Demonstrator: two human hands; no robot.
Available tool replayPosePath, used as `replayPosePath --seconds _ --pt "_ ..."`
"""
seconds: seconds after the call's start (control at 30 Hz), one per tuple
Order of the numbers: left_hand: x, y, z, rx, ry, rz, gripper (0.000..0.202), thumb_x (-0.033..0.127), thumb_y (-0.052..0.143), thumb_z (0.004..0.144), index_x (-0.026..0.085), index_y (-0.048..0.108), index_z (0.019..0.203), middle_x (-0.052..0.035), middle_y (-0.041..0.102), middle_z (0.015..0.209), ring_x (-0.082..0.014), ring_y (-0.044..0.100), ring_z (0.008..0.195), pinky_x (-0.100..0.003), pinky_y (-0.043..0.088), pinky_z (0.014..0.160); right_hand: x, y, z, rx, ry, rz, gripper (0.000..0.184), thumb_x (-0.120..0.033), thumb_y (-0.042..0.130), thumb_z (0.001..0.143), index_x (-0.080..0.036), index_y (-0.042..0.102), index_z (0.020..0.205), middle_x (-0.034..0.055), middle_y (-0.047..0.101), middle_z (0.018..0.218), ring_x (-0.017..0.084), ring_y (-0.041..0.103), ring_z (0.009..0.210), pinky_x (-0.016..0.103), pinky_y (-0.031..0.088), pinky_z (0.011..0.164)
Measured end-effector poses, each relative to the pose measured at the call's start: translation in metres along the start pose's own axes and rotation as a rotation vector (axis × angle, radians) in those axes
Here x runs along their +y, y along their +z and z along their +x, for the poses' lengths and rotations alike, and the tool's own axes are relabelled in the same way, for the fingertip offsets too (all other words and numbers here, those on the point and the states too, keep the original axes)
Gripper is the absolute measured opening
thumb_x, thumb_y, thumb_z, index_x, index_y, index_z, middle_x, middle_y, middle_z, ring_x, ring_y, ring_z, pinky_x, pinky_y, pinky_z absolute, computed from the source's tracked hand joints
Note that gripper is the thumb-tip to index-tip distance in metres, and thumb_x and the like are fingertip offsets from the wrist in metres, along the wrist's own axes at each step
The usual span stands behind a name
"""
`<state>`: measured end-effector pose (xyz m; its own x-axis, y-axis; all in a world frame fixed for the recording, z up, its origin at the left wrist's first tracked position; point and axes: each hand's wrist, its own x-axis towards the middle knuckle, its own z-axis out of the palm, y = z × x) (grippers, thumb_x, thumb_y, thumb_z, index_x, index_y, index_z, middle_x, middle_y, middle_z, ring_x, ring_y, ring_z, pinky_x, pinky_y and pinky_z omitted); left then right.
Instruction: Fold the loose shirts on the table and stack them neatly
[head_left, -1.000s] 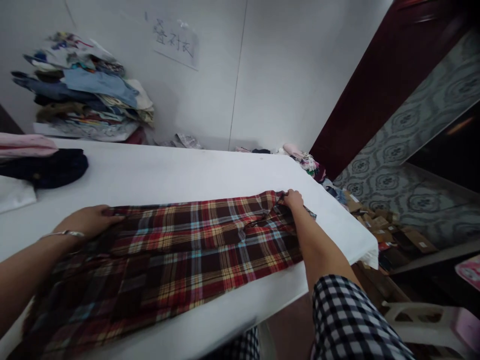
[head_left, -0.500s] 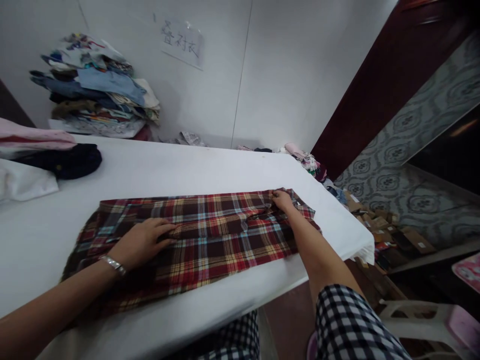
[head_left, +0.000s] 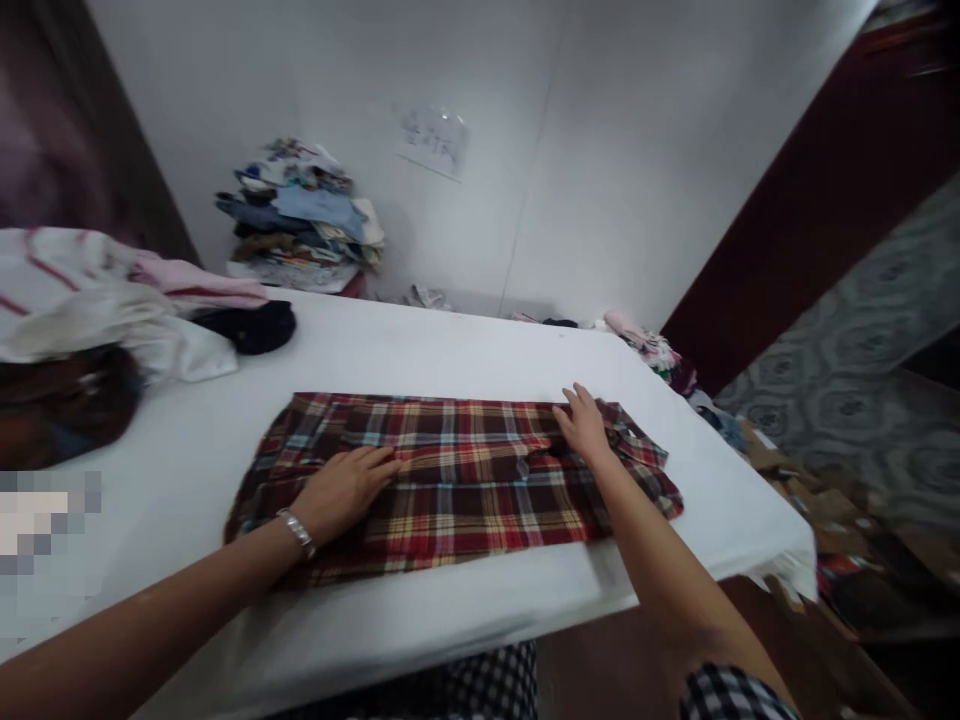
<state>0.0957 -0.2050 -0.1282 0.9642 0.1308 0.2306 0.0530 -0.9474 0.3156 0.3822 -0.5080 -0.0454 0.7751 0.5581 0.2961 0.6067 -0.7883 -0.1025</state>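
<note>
A plaid shirt in dark brown, red, yellow and light blue lies folded into a long strip on the white table. My left hand rests flat on the left half of the cloth, fingers stretched out to the right. Over the right end, by what looks like the collar, is my right hand with its fingers spread. Neither hand grips anything. My left palm and forearm cover part of the shirt's lower left.
Loose white and pink clothes and a dark garment are heaped at the table's left. A tall clothes stack stands behind the table. More clothes lie past the right back corner. Cardboard pieces are at the far right.
My right hand has loosened, its fingers now spread rather than closed on the shirt's right end. My left hand stays on the cloth. The whole view has shifted to the left.
</note>
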Motion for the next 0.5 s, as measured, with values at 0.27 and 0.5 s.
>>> replayPosePath --seconds 0.27,0.5 --pt "0.011 -0.052 -0.025 0.093 -0.147 -0.091 0.034 0.042 0.043 0.089 0.026 0.067 0.107 -0.0067 0.064 0.121 -0.0231 0.055 0.115 -0.038 0.041 0.100 -0.024 0.067 -0.033 -0.384 -0.153 -0.020 0.058 -0.053 0.035 0.092 -0.027 0.038 0.144 0.0078 0.024 0.155 0.026 0.016 0.144 0.053 0.014 0.113" --pt "-0.054 -0.075 -0.055 0.064 -0.799 -0.125 0.055 0.059 0.039 0.083 0.014 0.064 0.104 -0.0167 0.069 0.103 -0.0291 0.064 0.097 -0.037 0.048 0.083 -0.081 0.011 -0.037 -0.235 -0.196 0.066 0.058 -0.056 0.034 0.091 -0.033 0.036 0.144 0.0035 0.023 0.156 0.027 0.013 0.145 0.055 0.015 0.113"
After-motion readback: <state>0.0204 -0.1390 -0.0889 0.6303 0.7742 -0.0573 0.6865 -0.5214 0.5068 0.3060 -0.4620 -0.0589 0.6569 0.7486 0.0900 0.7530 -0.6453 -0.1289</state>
